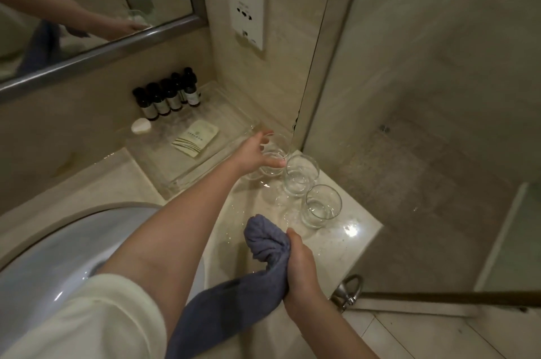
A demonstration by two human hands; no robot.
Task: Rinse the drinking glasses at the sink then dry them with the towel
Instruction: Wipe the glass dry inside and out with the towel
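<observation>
Left hand (254,151): fingers curling round the far drinking glass (272,164) at 12 o'clock.
Right hand (301,268): gripping the blue towel (263,238).
Progress: drying seemingly under way; two glasses (301,174) waiting on the wet desk (345,244).

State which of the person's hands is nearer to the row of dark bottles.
Left. The left hand reaches to a glass just right of the tray holding the dark bottles; the right hand grips the towel at the near counter edge.
</observation>
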